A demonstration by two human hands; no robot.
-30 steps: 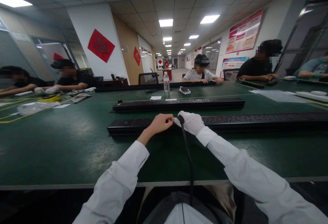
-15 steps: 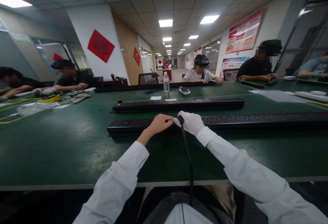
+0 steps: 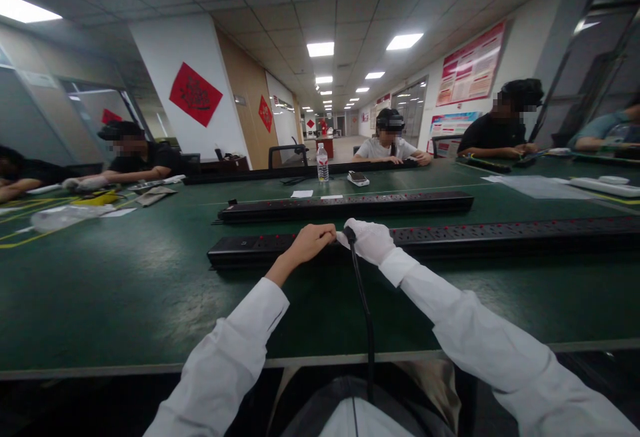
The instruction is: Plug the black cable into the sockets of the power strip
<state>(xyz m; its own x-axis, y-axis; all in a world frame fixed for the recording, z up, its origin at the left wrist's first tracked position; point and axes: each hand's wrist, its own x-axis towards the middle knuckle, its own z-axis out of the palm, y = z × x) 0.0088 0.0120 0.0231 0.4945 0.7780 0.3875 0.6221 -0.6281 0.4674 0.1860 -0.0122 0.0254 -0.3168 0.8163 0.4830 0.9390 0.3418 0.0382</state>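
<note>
My right hand (image 3: pixel 371 240), in a white glove, is closed around the black plug (image 3: pixel 349 232) of a black power cable (image 3: pixel 367 310). The cable runs down from it over the table's front edge toward my lap. Bare and closed, my left hand (image 3: pixel 314 242) meets the gloved fingertips from the left; whatever it pinches is too small to make out. Both hands are over a long black power strip (image 3: pixel 470 237) with red-marked sockets, hiding part of its middle. Parallel behind it lies a second, shorter-looking black power strip (image 3: pixel 345 205).
On the green table (image 3: pixel 125 297) stand a water bottle (image 3: pixel 323 164) and, beside it, a phone (image 3: pixel 358 178) on a white object. Paper slips (image 3: pixel 302 194) lie behind the strips. A clear plastic bag (image 3: pixel 70 217) is at left, a plastic sheet (image 3: pixel 535 187) at right. Several people sit around.
The view has shifted slightly. My hands keep nearly the same pose over the front power strip, with the plug still in my right hand.
</note>
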